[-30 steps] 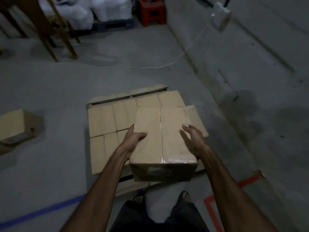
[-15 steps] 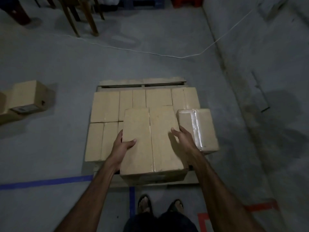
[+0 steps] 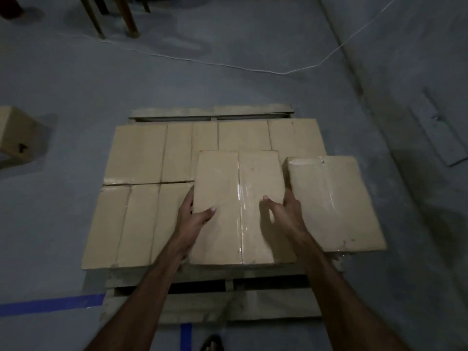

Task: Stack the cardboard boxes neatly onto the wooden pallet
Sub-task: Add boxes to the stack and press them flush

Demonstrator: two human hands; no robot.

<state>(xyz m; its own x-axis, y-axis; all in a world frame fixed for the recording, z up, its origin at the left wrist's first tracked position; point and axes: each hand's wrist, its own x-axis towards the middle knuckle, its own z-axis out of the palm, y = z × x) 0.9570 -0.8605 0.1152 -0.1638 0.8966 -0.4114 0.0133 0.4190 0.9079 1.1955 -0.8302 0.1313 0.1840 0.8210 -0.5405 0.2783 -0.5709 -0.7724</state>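
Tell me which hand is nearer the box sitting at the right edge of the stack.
Right. The right hand is beside that right-edge box; the left hand grips the held box on its far side.

1. A weathered wooden slatted pallet lies on a grey concrete floor, carrying a flat layer of tan cardboard boxes.
2. Two bare forearms reach in from below. The left hand grips the left edge of a tan tape-sealed cardboard box on the upper layer, thumb on top.
3. The right hand grips that box's right edge, fingers down in the gap beside a neighbouring tan taped box.
4. A thin white cable crosses the floor beyond the pallet.
5. Blue floor tape runs at lower left; another tan cardboard box sits at far left.
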